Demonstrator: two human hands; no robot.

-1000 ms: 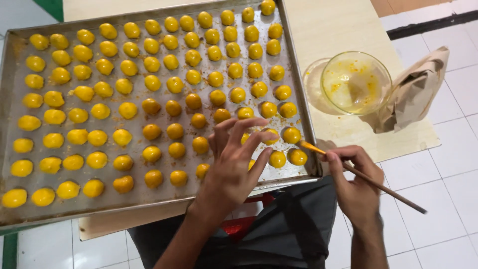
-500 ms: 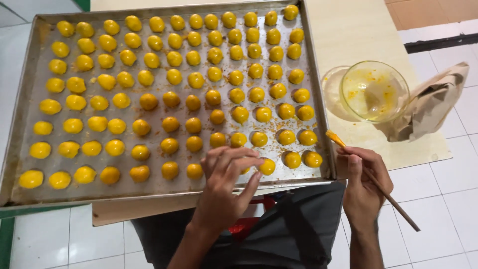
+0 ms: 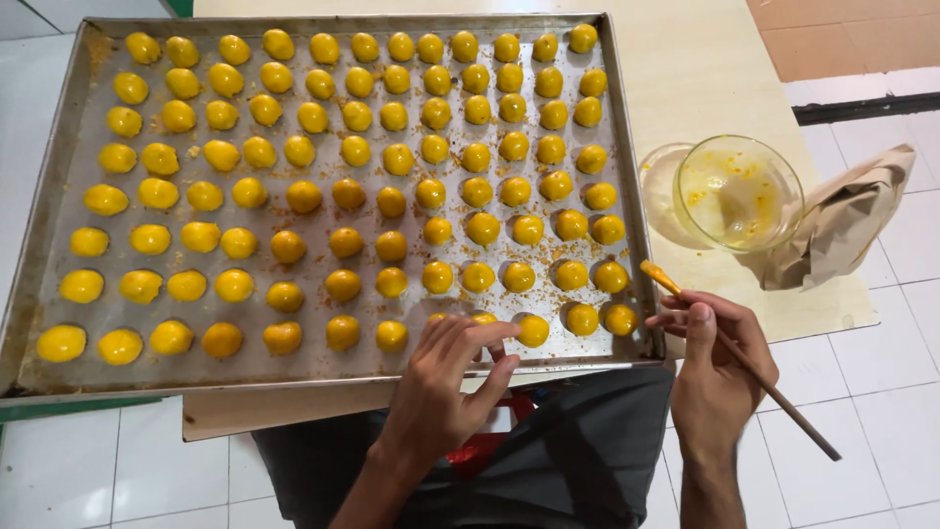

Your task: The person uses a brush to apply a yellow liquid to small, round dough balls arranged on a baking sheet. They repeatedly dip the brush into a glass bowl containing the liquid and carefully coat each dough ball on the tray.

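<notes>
A large metal baking tray (image 3: pixel 59 186) carries many rows of small yellow dough balls (image 3: pixel 392 201); the ones towards the right look darker and glazed. My left hand (image 3: pixel 446 387) rests over the tray's near edge, fingertips spread around a ball in the bottom row (image 3: pixel 534 331), holding nothing. My right hand (image 3: pixel 715 367) is just off the tray's near right corner and grips a thin wooden brush (image 3: pixel 783 411), its yellow-coated tip (image 3: pixel 654 274) pointing up towards the tray.
A glass bowl (image 3: pixel 739 191) smeared with yellow glaze stands on the pale board (image 3: pixel 715 59) right of the tray, next to a crumpled brown paper bag (image 3: pixel 842 220). White floor tiles (image 3: pixel 881 372) surround the board. My dark clothing (image 3: pixel 558 460) is below.
The view has shifted so the tray sits further right and lower. My left hand has drawn back from the bottom rows to the tray's near edge. My right hand has lifted the brush tip off the balls.
</notes>
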